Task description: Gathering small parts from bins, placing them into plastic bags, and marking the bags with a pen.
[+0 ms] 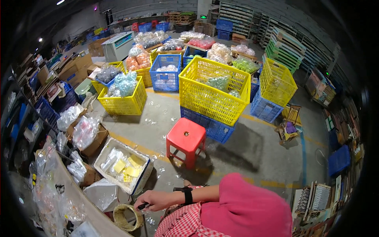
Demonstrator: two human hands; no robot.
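Observation:
My right hand [153, 200] reaches left across the lower edge, with a dark band on its wrist. Its fingers are closed on a small black object [143, 205], whose kind I cannot make out. Just below the fingertips is a tan, ring-shaped roll [136, 222] that looks like tape, at the edge of a pale work surface [85, 205]. Clear plastic bags [49, 189] are heaped on that surface. Beyond the hand, a white foam box [114, 178] holds clear plastic pieces and yellow slips [133, 172]. My left hand is out of the picture.
A red stool [185, 136] stands ahead, before a large yellow crate [213, 96] stacked on a blue crate [205, 123]. Further crates with bagged goods [122, 85] stand behind. Cardboard boxes [94, 140] line the left; stacked racks [316, 197] stand lower right.

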